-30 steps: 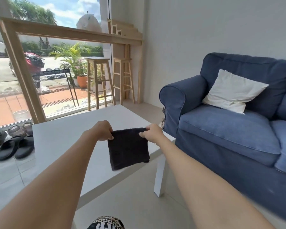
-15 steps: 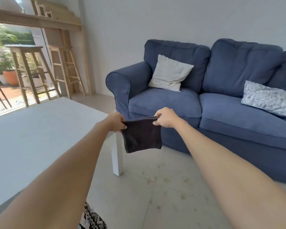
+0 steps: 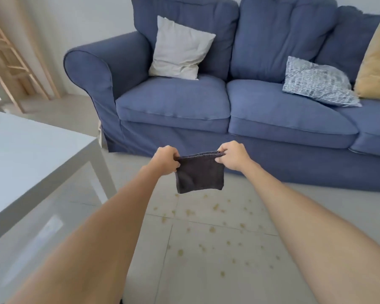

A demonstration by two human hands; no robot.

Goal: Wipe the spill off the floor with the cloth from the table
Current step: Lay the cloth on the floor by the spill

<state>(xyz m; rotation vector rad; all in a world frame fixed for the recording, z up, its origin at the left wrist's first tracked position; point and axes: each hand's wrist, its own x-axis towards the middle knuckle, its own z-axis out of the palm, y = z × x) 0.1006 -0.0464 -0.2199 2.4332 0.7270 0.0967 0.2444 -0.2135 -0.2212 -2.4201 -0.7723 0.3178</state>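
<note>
A dark grey folded cloth (image 3: 199, 174) hangs in the air in front of me, held by its top edge. My left hand (image 3: 166, 160) grips its left corner and my right hand (image 3: 234, 156) grips its right corner. On the pale floor tiles below and just beyond the cloth lies the spill (image 3: 219, 229), a wide scatter of small yellowish-brown drops. The white table (image 3: 31, 154) stands to my left, apart from the cloth.
A blue sofa (image 3: 206, 102) runs across the back, close behind the spill, with a white cushion (image 3: 178, 49), a striped cushion (image 3: 316, 82) and a tan cushion (image 3: 375, 62). Wooden stools (image 3: 7, 62) stand at the far left. A table leg (image 3: 103, 172) borders the spill's left.
My view has swung right and down, from the table to the floor before the sofa. Both hands carried the cloth off the table and over the spill, which has come into view.
</note>
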